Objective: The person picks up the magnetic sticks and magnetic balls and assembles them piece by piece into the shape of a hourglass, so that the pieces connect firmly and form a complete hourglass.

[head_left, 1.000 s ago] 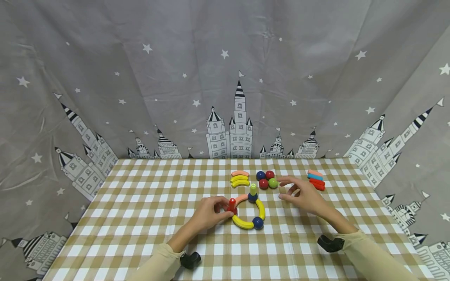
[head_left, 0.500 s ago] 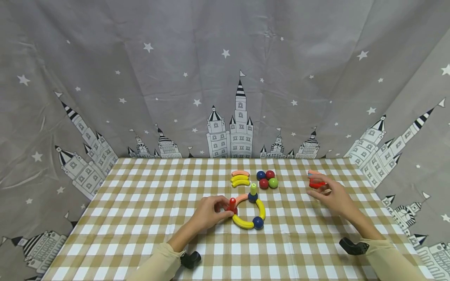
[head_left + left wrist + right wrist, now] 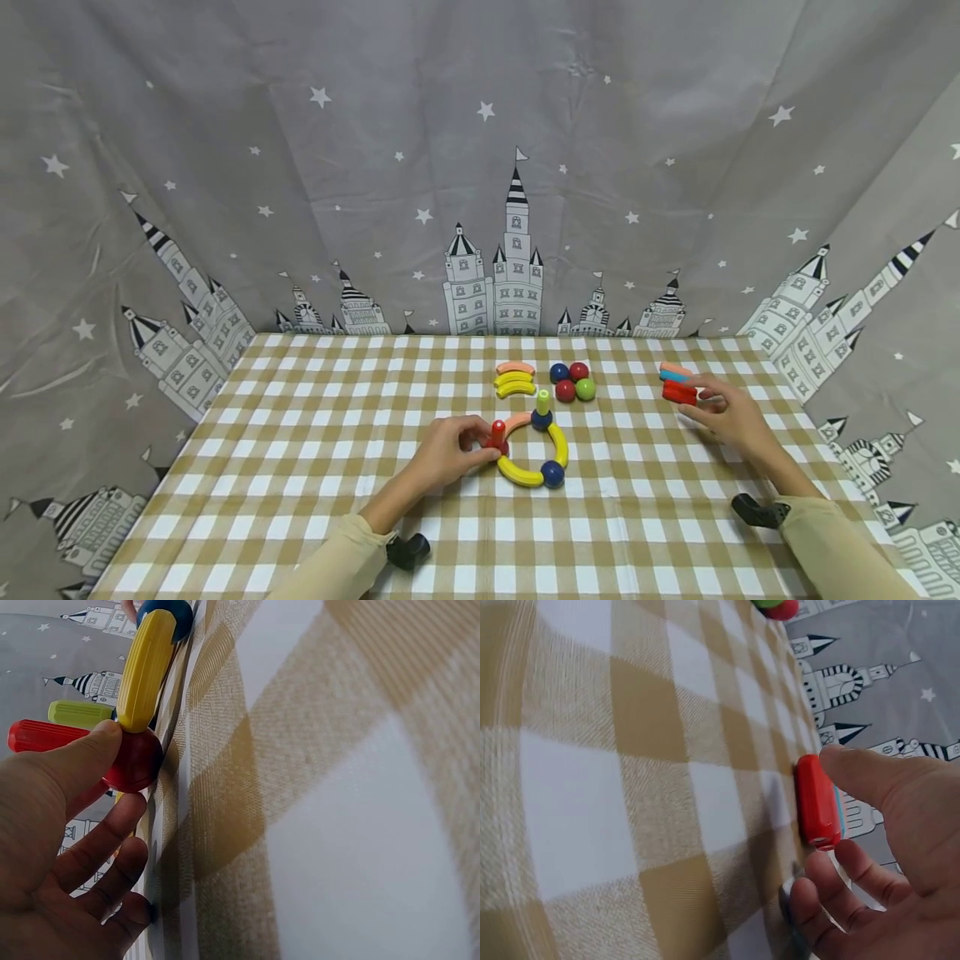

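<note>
On the checked tablecloth a ring of yellow point(image 3: 520, 473) and pink curved pieces joined by balls lies in the middle, with a red stick point(image 3: 498, 435) and a green stick point(image 3: 542, 403) standing up from two balls. My left hand point(image 3: 450, 450) pinches the dark red ball point(image 3: 136, 762) under the red stick between thumb and index finger. Over at the right, my right hand point(image 3: 731, 415) reaches beside two red sticks point(image 3: 678, 392), its thumb and fingertips spread close to them. In the right wrist view a red stick point(image 3: 817, 799) shows between the thumb and the fingers.
Behind the ring lie a pink curved piece point(image 3: 515, 367) and yellow curved pieces point(image 3: 515, 388). Next to them sits a cluster of a blue ball point(image 3: 559, 372), red balls point(image 3: 566, 391) and a green ball point(image 3: 586, 389). A blue stick point(image 3: 674, 377) and pink stick point(image 3: 675, 367) lie beyond the red sticks.
My right hand has moved right, from beside the green ball to the red sticks. The left hand keeps its hold on the dark red ball, and the ring stays in place.
</note>
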### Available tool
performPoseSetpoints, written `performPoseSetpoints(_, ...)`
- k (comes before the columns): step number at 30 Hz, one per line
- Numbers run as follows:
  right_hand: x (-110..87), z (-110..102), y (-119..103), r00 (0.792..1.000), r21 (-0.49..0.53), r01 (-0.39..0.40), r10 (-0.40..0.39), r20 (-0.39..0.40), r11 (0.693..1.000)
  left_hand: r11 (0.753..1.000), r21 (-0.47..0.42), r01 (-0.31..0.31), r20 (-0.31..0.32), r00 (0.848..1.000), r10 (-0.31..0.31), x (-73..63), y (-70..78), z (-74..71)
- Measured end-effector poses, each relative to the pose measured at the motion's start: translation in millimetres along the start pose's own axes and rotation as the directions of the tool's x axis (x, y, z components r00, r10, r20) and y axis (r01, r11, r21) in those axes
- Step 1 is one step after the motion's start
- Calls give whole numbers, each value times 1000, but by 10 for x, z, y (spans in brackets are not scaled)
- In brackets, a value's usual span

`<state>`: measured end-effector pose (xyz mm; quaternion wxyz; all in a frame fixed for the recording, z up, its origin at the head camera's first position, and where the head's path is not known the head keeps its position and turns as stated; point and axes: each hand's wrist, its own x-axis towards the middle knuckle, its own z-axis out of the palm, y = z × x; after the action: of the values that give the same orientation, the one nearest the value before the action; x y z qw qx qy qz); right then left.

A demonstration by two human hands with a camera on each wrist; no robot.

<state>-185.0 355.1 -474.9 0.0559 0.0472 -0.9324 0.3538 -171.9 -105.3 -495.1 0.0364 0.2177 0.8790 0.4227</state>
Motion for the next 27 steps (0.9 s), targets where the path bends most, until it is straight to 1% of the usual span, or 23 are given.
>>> performPoseSetpoints(5,47,22,42,1000,-48,-4,5,5,999,1000,-3,-10,-5,1000,10,11,9,1)
performPoseSetpoints(11,79,43,61,1000,-103,21,-22,-10,994,1000,-12,-27,-11,1000,27,18,16,1)
performPoseSetpoints(14,71,48,50,1000,-105,21,-22,-8,994,999,-10,-35,-12,999,35,21,13,4)
performPoseSetpoints(21,45,79,24,999,-77,32,-34,-19,996,1000,-5,-16,-2,1000,16,8,6,5)
performPoseSetpoints(27,19,109,3,1000,-64,2,-4,-26,998,1000,-10,-15,-3,1000,15,-6,-2,3)
